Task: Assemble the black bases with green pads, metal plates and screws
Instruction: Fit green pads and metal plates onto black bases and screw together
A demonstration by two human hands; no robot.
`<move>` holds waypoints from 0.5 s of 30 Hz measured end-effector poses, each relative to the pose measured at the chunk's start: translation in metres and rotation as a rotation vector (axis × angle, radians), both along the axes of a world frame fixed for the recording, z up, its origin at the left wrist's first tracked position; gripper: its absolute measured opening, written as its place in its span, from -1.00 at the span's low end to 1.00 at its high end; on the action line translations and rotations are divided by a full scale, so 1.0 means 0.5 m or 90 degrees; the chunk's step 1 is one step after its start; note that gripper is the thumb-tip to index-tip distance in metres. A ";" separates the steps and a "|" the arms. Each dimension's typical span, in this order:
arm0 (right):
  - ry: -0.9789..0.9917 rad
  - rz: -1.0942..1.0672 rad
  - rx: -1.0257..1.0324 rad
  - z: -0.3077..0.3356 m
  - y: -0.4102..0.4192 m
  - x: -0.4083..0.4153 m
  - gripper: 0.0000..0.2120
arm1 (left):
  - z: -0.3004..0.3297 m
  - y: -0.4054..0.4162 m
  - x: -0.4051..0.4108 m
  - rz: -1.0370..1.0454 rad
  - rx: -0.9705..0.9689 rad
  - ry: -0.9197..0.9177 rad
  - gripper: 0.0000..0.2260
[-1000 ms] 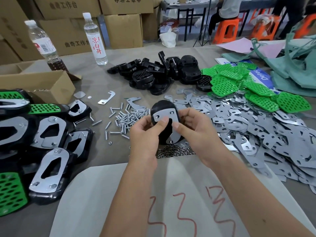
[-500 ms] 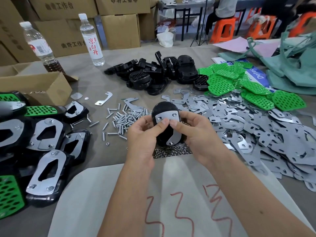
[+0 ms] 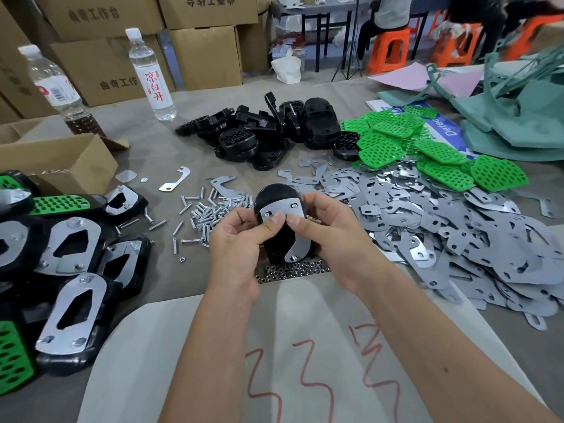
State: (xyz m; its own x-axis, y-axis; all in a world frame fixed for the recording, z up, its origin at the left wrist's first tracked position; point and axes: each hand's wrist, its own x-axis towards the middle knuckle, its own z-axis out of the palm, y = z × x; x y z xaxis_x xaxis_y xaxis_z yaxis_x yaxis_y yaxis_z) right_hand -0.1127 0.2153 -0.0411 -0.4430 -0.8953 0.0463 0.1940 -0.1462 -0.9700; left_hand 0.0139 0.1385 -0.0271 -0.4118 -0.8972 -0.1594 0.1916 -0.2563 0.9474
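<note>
Both hands hold one black base (image 3: pixel 276 196) upright above the table, with a curved metal plate (image 3: pixel 300 244) lying on its face. My left hand (image 3: pixel 236 242) grips the base's left side, thumb pressed on the plate. On the right side my right hand (image 3: pixel 331 236) does the same, its thumb touching the left thumb. Screw heads show in the plate's holes. Loose screws (image 3: pixel 210 212) lie just left of the base, small nuts (image 3: pixel 293 270) below it. Spare black bases (image 3: pixel 265 129) are heaped behind, green pads (image 3: pixel 427 148) to the right, metal plates (image 3: pixel 442 227) spread at the right.
Assembled bases (image 3: pixel 70 300) with plates and green pads are stacked at the left edge. An open cardboard box (image 3: pixel 58 160) and two bottles (image 3: pixel 151 74) stand at the back left. White paper (image 3: pixel 213 361) with red marks covers the near table. Teal bags (image 3: pixel 518 117) lie far right.
The hands and base have barely shifted. Both thumbs have slid up and together on the plate's upper part.
</note>
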 end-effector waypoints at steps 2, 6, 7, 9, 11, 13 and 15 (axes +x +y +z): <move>-0.004 -0.025 -0.014 0.002 0.000 -0.001 -0.88 | 0.000 0.005 -0.004 0.011 -0.021 -0.005 -0.82; 0.001 -0.081 -0.033 0.007 -0.003 0.007 -0.82 | -0.005 0.007 -0.013 0.036 -0.036 -0.012 -0.85; -0.002 -0.116 -0.027 0.009 -0.004 0.006 -0.82 | -0.009 0.006 -0.014 0.053 -0.056 -0.021 -0.86; -0.029 -0.217 -0.006 0.014 -0.006 -0.012 -0.85 | -0.016 0.005 -0.017 0.097 -0.137 -0.058 -0.89; -0.053 -0.321 0.005 0.020 -0.001 -0.047 -0.85 | -0.020 0.007 -0.026 0.104 -0.269 -0.138 -0.93; -0.098 -0.398 -0.015 0.022 0.008 -0.082 -0.87 | -0.022 0.014 -0.055 0.038 -0.413 -0.259 -0.90; -0.129 -0.480 -0.032 0.020 0.018 -0.111 -0.89 | -0.021 0.023 -0.103 -0.052 -0.528 -0.374 -0.87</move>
